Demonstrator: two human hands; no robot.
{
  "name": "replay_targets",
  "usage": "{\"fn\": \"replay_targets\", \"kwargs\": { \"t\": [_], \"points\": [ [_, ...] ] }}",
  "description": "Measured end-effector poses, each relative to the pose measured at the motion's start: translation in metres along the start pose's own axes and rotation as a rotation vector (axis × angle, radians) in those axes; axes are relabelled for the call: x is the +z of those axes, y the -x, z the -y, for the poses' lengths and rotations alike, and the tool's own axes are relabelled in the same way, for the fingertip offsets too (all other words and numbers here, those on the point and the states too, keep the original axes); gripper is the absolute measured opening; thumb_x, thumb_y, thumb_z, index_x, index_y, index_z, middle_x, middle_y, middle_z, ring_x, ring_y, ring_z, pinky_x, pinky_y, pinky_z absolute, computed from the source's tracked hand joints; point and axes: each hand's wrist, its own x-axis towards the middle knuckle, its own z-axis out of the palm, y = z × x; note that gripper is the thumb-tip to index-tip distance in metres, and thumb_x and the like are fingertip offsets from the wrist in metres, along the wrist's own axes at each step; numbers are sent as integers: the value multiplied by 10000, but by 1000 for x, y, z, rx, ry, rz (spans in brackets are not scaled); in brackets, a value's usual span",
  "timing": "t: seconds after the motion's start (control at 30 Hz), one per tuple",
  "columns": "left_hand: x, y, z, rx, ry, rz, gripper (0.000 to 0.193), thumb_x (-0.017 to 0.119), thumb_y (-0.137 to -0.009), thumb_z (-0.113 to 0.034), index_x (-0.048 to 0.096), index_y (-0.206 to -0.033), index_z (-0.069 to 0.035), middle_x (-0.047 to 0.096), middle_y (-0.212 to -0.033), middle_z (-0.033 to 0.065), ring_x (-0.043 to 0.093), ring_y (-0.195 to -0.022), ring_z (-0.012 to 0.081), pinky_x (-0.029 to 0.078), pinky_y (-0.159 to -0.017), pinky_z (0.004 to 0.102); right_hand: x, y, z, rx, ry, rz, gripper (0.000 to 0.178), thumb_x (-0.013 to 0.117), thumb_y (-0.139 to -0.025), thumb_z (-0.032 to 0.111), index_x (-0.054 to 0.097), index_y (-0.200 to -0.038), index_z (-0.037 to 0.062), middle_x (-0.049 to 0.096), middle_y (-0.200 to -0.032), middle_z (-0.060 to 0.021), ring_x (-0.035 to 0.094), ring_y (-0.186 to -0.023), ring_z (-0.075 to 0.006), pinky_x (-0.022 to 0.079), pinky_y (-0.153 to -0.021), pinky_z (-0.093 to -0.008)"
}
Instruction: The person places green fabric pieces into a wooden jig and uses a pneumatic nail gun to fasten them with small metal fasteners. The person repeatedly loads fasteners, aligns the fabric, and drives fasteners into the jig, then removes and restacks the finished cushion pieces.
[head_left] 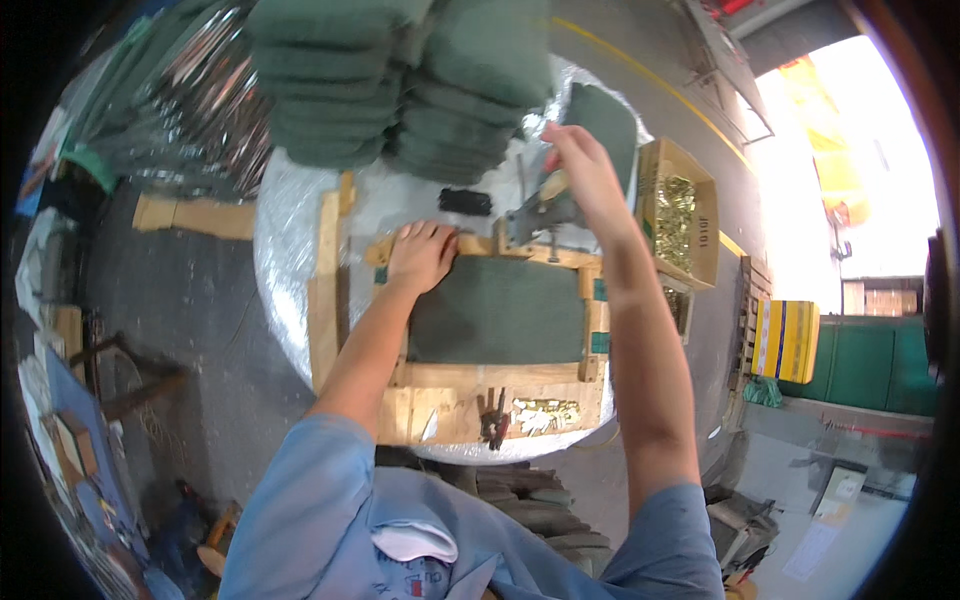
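Observation:
A dark green fabric panel (497, 310) lies flat inside a wooden frame (480, 376) on the plastic-covered table. My left hand (420, 255) rests on the frame's far bar near its left corner, palm down with fingers stretched over the wood. Farther right, my right hand (583, 165) is raised beyond the same bar, fingers bent beside a small red part that looks like a handle. Its grip is partly hidden. Below it, a grey metal fixture (540, 220) stands at the bar. A black object (465, 202) lies beyond the bar, between the hands.
Tall stacks of green padded fabric (400, 90) stand at the far side. Pliers (494, 418) and a heap of brass-coloured pieces (545, 416) lie on the near board. More fill a cardboard box (700, 225) at the right. A wooden strip (329, 280) lies left.

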Motion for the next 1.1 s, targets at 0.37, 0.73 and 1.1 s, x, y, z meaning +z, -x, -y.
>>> {"fn": "replay_targets", "kwargs": {
  "t": [0.37, 0.73, 1.1],
  "points": [
    [7, 1, 1, 4, 103, 1, 254, 597, -1033, -300, 697, -1188, -126, 687, -1182, 119, 610, -1218, 302, 435, -1081, 473, 45, 28, -29, -478, 687, -542, 264, 749, -940, 305, 668, -814, 88, 705, -797, -93, 693, -766, -357, 520, -693, -475],
    [-58, 206, 70, -867, -143, -15, 947, 781, -892, -508, 399, -1608, -19, 310, -1720, 279, 230, -1605, 500, 144, -1243, 750, 41, 27, -25, -536, 750, -539, 215, 707, -959, 238, 671, -867, 47, 705, -814, -190, 701, -808, -416, 539, -725, -499],
    [-145, 289, 92, -652, -213, 9, 667, 835, -875, -265, 548, -1463, -140, 717, -1280, 120, 715, -1128, 386, 585, -926, 491, 43, 23, -30, -552, 771, -551, 234, 716, -950, 250, 669, -859, 40, 705, -824, -209, 698, -815, -427, 533, -732, -506]
  ]
}}
